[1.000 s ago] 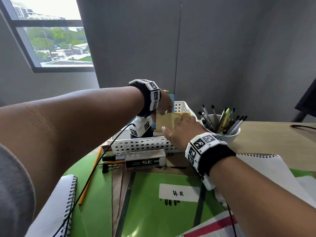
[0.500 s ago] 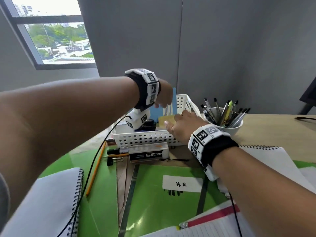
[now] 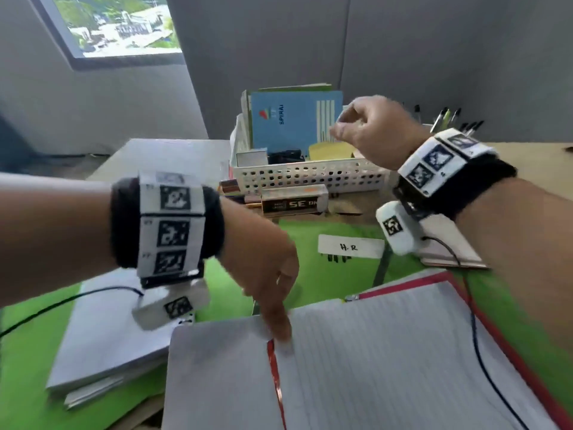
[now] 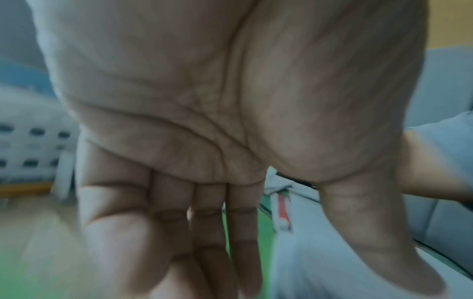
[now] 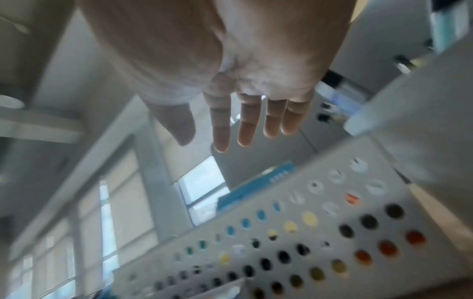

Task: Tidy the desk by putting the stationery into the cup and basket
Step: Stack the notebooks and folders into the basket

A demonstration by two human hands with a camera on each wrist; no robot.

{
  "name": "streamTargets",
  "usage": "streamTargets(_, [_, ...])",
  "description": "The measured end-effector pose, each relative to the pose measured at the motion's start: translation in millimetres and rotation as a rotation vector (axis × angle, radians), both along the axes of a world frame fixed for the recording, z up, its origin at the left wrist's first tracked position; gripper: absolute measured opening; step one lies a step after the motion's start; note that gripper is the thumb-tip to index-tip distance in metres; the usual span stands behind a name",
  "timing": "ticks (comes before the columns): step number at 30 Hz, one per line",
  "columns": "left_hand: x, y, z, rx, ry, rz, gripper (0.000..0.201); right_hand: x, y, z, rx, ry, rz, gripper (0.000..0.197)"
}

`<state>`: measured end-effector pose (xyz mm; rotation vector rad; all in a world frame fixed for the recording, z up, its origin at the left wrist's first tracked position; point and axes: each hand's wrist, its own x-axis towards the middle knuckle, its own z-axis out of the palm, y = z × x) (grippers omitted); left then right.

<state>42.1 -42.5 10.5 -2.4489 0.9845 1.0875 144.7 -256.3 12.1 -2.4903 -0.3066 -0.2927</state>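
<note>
Head view blurred; our right hand, empty and relaxed, hid most of the cup behind the basket; our left hand hung open.

white perforated basket holds notebooks, yellow notes

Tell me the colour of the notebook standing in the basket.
Light blue notebook; clearest in the head view.

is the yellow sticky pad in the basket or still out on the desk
In the basket: the yellow pad lies behind the white basket's perforated front wall.
</note>
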Motion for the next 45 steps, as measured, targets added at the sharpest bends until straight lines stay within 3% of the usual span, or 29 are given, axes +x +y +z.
streamTargets(2, [-14,6,-13,-0.063,-0.007,0.049,0.063,-41,3,16,-0.095,0.11,0.173,0.023])
streamTargets(4, [-20,9,-23,-0.121,-0.027,0.046,0.053,-85,7,20,-0.289,0.349,0.363,0.025])
streamTargets(7, [-16,13,-30,-0.152,-0.012,0.029,0.036,-139,14,2,-0.523,0.637,0.5,0.049])
streamTargets(9, [-8,16,-30,-0.173,0.029,0.052,0.033,-163,20,-15,-0.634,0.635,0.541,0.068])
streamTargets(12, [8,24,-25,-0.24,0.109,0.147,0.024,-173,21,-34,-0.667,0.558,0.528,0.081])
streamTargets(14, [19,30,-22,-0.374,0.139,0.237,0.02,-170,20,-36,-0.643,0.588,0.502,0.082])
streamTargets(17, [31,41,-20,-0.664,0.233,0.441,0.028,-162,17,-30,-0.587,0.627,0.446,0.062])
streamTargets(20, [37,56,-22,-0.988,0.41,0.636,0.04,-144,7,-20,-0.392,0.509,0.41,0.044])
streamTargets(23, [40,68,-37,-1.349,0.66,0.832,0.065,-120,-10,-1,-0.07,0.367,0.299,0.035])
streamTargets(26, [37,69,-56,-1.521,1.006,0.727,0.091,-101,-17,14,0.413,0.213,0.158,0.041])
streamTargets(29, [34,55,-68,-1.628,0.98,0.701,0.071,-86,-3,12,0.738,0.015,-0.075,0.04])
streamTargets(32, [36,41,-74,-1.793,0.772,0.912,0.043,-79,17,1,0.727,-0.094,-0.24,0.03])
streamTargets(35, [42,44,-80,-1.932,0.612,1.118,0.033,-82,31,-10,0.632,-0.013,-0.149,0.033])
streamTargets(41, [44,51,-85,-1.972,0.602,1.22,0.034,-90,43,-17,0.491,0.004,-0.035,0.056])
streamTargets(45, [46,52,-85,-1.97,0.642,1.267,0.032,-95,45,-23,0.467,-0.02,-0.031,0.058])
